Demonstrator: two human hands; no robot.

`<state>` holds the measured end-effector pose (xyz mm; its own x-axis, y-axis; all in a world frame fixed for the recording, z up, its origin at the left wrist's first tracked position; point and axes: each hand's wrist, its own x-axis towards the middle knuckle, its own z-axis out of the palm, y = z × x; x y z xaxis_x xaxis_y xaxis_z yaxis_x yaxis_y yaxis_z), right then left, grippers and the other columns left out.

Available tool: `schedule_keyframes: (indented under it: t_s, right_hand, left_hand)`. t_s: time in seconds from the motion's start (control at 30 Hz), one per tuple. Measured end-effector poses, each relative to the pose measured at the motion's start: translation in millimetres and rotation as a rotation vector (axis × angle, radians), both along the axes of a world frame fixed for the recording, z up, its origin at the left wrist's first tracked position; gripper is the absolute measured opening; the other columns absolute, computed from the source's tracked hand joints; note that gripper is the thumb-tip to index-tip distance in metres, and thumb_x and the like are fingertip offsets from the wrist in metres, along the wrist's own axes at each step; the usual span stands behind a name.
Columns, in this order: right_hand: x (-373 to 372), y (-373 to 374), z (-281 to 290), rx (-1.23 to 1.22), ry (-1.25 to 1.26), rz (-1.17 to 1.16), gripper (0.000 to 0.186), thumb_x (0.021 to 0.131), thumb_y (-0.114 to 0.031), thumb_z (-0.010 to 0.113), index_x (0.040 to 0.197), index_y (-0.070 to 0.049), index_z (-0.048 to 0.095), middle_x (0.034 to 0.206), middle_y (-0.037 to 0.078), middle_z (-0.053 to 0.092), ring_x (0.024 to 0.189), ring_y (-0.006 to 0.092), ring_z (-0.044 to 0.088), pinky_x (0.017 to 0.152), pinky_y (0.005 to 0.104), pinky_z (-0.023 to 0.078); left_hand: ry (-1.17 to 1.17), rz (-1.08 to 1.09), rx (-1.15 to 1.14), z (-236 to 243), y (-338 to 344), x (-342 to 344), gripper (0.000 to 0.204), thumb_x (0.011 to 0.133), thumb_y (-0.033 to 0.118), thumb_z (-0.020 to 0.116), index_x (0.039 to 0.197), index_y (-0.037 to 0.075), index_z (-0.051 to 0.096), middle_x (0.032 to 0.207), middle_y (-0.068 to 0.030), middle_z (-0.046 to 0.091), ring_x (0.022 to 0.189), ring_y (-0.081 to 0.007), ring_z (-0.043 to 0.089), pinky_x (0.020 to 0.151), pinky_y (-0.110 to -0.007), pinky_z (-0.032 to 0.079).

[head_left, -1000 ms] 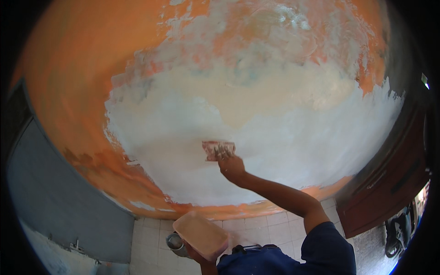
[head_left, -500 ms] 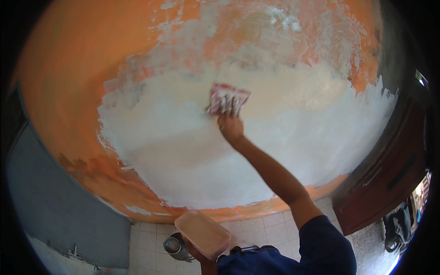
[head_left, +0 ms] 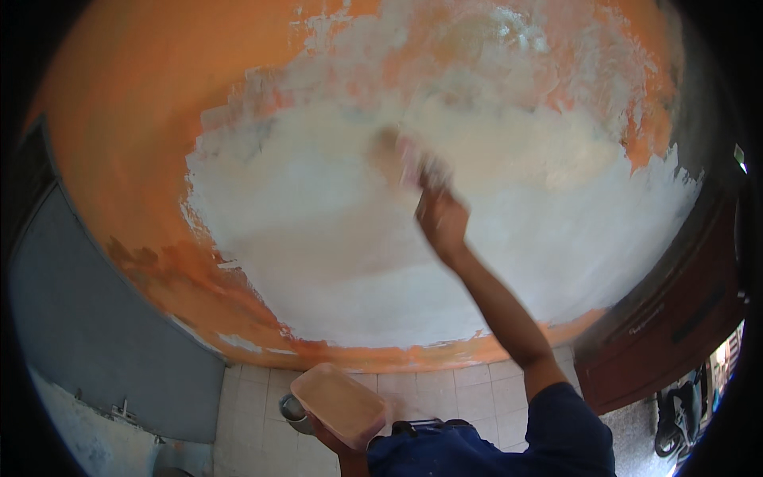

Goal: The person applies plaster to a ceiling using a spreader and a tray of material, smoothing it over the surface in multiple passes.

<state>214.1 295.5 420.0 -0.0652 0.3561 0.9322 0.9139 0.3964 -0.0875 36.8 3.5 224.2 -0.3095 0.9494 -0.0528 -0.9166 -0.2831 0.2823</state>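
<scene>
My right hand (head_left: pixel 443 216) reaches up to the wall (head_left: pixel 334 199), closed on a flat pinkish-white spreader (head_left: pixel 411 162). Motion blurs the spreader and my fingertips; it appears tilted edge-on near the wall's surface. Smooth white and cream coating covers the wall's middle, with a dark blurred shadow beside the spreader. Low in front of me, my left hand (head_left: pixel 324 436) grips the side of a rectangular plastic tub (head_left: pixel 369 434). Beige material shows inside the tub. Some fingers of my left hand are hidden beneath it.
A grey bucket (head_left: pixel 288 408) stands on the white tiled floor (head_left: pixel 246 413), partly behind the tub. Bare orange paint (head_left: pixel 143 159) surrounds the coated patch. A grey door (head_left: pixel 119 318) is at left, a dark red panel (head_left: pixel 660 326) at right, and a motorbike (head_left: pixel 675 421) at far right.
My right hand has moved right and slightly down with the spreader, which has turned from facing flat to nearly edge-on. The tub in my left hand sits slightly further left in view.
</scene>
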Motion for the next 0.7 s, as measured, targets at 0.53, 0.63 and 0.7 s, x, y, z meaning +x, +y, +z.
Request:
schedule_keyframes:
  t_s: [0.53,0.63,0.7]
  right_hand:
    - [-45,-38,-77,-0.475,-0.387,0.154,0.041,0.076,-0.007,0.051,0.116,0.002,0.052,0.113,0.027,0.053,0.09,0.0344,0.061,0.06,0.0411,0.054]
    - [5,-9,-19,-0.077,-0.175,-0.056,0.022,0.074,-0.001,0.051,0.095,-0.005,0.057,0.074,0.015,0.061,0.055,0.0279,0.06,0.043,0.0384,0.047]
    - [34,-3,40,0.11,-0.045,-0.131,0.033,0.074,0.0,0.052,0.106,-0.004,0.058,0.074,0.015,0.061,0.053,0.0303,0.058,0.043,0.0402,0.046]
  left_hand:
    - [0.076,-0.004,-0.027,19,7,-4,0.063,0.088,0.056,0.034,0.13,0.01,0.038,0.122,-0.0094,0.049,0.105,-0.0269,0.052,0.087,-0.045,0.044]
    - [0.042,-0.029,-0.062,3,9,-8,0.066,0.085,0.06,0.034,0.13,0.012,0.039,0.122,-0.0084,0.049,0.106,-0.0268,0.051,0.087,-0.045,0.044]
    - [0.018,-0.038,-0.043,3,9,-7,0.066,0.086,0.061,0.033,0.131,0.012,0.037,0.123,-0.0094,0.048,0.108,-0.0279,0.05,0.089,-0.046,0.043]
